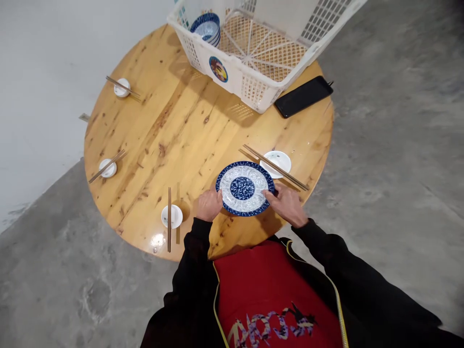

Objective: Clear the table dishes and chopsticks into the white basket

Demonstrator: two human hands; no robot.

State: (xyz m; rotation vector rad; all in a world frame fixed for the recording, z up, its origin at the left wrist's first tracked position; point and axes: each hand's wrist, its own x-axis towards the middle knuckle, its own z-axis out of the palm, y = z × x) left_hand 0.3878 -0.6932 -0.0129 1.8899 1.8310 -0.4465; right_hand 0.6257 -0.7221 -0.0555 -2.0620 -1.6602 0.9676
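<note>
Both of my hands grip a round blue-and-white patterned plate (242, 188) above the near edge of the wooden table. My left hand (209, 205) is closed on its left rim, thumb on top. On the right rim, my right hand (287, 203) pinches with the thumb over the plate and fingers beneath. Just beyond my right hand lies a small white saucer (281, 158) with a pair of chopsticks (275, 166) across it. Left of my left hand, a small white dish (176, 216) has chopsticks (169, 222) resting on it.
A white plastic basket (250, 87) stands at the far side, holding stacked blue-and-white bowls (206, 29). Beside it lies a black phone (304, 96). More small dishes with chopsticks sit along the left: one dish (108, 168) nearer, another dish (122, 88) farther. A wall borders the left.
</note>
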